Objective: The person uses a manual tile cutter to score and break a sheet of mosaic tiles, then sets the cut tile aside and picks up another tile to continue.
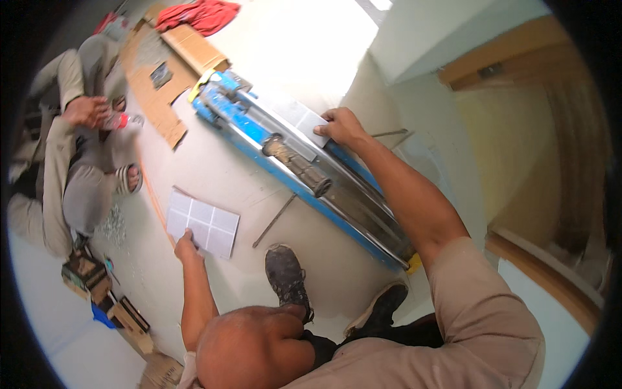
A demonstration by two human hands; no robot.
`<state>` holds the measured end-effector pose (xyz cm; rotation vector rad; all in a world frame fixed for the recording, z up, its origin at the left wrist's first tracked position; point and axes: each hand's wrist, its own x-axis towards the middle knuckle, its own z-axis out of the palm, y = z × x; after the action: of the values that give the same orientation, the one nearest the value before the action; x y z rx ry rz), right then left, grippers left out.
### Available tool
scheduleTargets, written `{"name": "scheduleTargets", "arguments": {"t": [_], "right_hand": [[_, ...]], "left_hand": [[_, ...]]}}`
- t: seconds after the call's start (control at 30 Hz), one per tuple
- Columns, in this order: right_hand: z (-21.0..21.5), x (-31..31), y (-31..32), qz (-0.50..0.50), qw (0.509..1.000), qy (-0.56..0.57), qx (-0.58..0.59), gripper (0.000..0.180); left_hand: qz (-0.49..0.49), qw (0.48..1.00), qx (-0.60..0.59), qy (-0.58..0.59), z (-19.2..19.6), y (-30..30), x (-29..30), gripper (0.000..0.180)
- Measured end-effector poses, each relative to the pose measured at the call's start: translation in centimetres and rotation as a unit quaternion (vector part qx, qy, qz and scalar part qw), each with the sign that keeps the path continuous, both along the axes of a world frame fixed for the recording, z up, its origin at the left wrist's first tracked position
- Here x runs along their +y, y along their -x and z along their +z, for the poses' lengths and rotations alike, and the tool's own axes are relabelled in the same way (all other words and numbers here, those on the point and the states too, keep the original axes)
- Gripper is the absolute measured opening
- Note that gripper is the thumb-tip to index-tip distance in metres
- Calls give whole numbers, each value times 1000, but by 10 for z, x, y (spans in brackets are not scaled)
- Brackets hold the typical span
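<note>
While the left hand (186, 246) pinches the near edge of a white tile sheet (202, 222) on the floor (227, 175), the right hand (341, 126) grips a tile piece (299, 120) lying on the blue tile cutter (291, 162)

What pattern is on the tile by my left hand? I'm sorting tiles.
White tile with a grid of grey lines, seen in the head view; the left hand touches its edge.

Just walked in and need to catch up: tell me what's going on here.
A person crouches on the floor at a blue tile cutter. Their right hand holds a pale tile on the cutter's bed; their left hand grips the edge of a gridded tile lying flat on the floor. A co-worker sits further left, holding a bottle, beside flattened cardboard.
</note>
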<state>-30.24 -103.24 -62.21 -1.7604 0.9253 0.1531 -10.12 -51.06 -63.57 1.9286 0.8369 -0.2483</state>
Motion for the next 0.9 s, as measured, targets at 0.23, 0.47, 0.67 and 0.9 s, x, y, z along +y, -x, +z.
{"name": "scheduleTargets", "arguments": {"t": [0.23, 0.47, 0.67, 0.9], "right_hand": [[54, -76, 95, -48, 996, -56, 41, 33], [87, -119, 372, -156, 975, -51, 148, 37], [16, -73, 396, -127, 981, -104, 108, 43], [34, -48, 423, -207, 964, -12, 168, 41]], "left_hand": [[22, 999, 21, 12, -2, -14, 22, 25], [12, 998, 68, 3, -26, -3, 8, 21], [-121, 989, 24, -77, -31, -85, 176, 22], [-88, 955, 158, -237, 17, 27, -52, 147]]}}
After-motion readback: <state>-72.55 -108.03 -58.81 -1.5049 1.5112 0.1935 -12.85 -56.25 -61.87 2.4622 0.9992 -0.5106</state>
